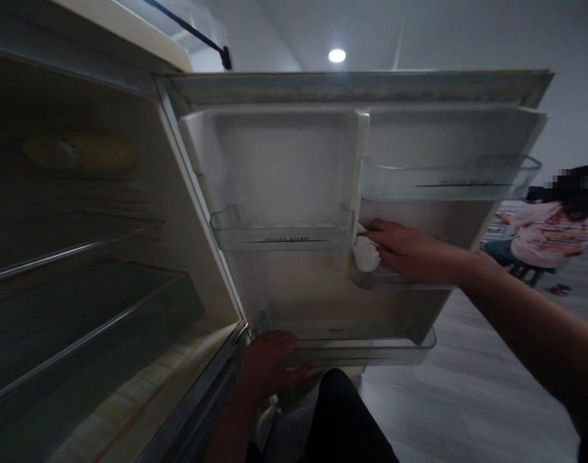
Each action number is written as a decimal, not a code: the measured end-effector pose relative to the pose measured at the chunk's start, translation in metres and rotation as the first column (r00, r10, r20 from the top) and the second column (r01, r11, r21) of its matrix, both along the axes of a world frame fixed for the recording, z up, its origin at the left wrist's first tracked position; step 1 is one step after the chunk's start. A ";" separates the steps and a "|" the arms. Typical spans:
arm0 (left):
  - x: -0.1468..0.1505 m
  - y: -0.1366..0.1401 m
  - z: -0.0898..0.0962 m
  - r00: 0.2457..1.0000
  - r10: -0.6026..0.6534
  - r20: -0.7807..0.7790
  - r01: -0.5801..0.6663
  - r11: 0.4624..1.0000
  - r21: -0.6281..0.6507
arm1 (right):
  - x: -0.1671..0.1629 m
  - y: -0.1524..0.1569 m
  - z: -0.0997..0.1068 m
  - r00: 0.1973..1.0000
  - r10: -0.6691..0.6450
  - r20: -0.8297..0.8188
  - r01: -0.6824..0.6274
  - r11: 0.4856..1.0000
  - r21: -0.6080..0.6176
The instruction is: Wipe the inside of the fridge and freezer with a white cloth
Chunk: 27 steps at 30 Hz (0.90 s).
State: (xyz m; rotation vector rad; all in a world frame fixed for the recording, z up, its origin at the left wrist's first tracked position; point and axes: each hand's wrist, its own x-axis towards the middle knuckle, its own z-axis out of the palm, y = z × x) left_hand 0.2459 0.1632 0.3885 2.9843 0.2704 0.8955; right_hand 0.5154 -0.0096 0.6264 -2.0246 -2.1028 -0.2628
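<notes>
My right hand reaches to the inner side of an open fridge door. Pressed under its fingers is a crumpled white tissue or cloth, at the left end of the middle-right clear door bin. Low on the left, my left hand lies over the left end of the bottom door bin; its fingers are stretched and the thumb stands apart. Part of the middle-right bin is hidden behind my right hand and forearm.
To the left is the dark fridge interior with glass shelves. Two more clear bins, upper right and left, hang on the door. My knee is below the door. A person sits on a stool at far right.
</notes>
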 end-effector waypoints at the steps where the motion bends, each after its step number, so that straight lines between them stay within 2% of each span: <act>1: 0.000 0.000 -0.001 1.000 0.006 -0.006 -0.006 1.000 0.006 | -0.005 -0.001 -0.002 1.000 0.022 0.002 -0.022 0.999 0.034; 5: 0.001 0.003 -0.006 1.000 0.029 0.003 -0.029 0.999 0.028 | -0.018 -0.020 -0.015 0.990 0.112 0.081 -0.128 0.967 0.221; 8: 0.000 0.004 -0.005 1.000 0.026 0.008 -0.026 0.999 0.020 | -0.019 -0.036 -0.029 0.914 0.258 0.313 -0.362 0.867 0.342; 9: 0.000 0.004 -0.004 1.000 0.027 -0.005 -0.027 1.000 0.013 | -0.020 -0.039 -0.036 0.854 0.325 0.407 -0.470 0.819 0.331; 11: -0.001 0.004 -0.001 0.999 0.025 -0.034 -0.025 1.000 0.002 | -0.021 -0.041 -0.053 0.707 0.446 0.548 -0.637 0.739 0.220; 12: -0.001 0.004 0.000 0.999 0.021 -0.042 -0.021 1.000 0.002 | -0.021 -0.040 -0.064 0.653 0.485 0.583 -0.674 0.722 0.155; 13: -0.001 0.004 0.001 0.999 0.021 -0.043 -0.021 1.000 0.004 | -0.022 -0.038 -0.075 0.628 0.499 0.598 -0.676 0.730 0.100; 14: -0.001 0.004 0.001 0.999 0.021 -0.041 -0.021 1.000 0.009 | -0.021 -0.035 -0.087 0.635 0.488 0.598 -0.644 0.763 0.060; 16: 0.000 0.004 0.001 0.999 0.025 -0.029 -0.025 1.000 0.018 | -0.015 -0.029 -0.108 0.715 0.405 0.569 -0.517 0.855 0.042; 18: 0.002 0.005 0.000 1.000 0.024 -0.013 -0.024 0.999 0.021 | -0.005 -0.025 -0.125 0.823 0.249 0.511 -0.339 0.937 0.090; 20: 0.002 0.006 -0.001 1.000 0.014 -0.006 -0.014 1.000 0.020 | 0.007 -0.025 -0.137 0.907 0.078 0.413 -0.154 0.976 0.154; 22: 0.002 0.006 -0.002 1.000 0.014 -0.003 -0.014 1.000 0.016 | 0.016 -0.029 -0.145 0.954 -0.044 0.296 -0.013 0.982 0.190; 24: 0.001 0.005 -0.002 1.000 0.024 -0.004 -0.024 1.000 0.008 | 0.019 -0.038 -0.149 0.984 -0.098 0.150 0.059 0.968 0.244; 27: 0.000 0.004 -0.001 0.999 0.040 -0.013 -0.040 0.999 0.004 | 0.015 -0.057 -0.150 0.970 -0.130 -0.205 0.203 0.898 0.391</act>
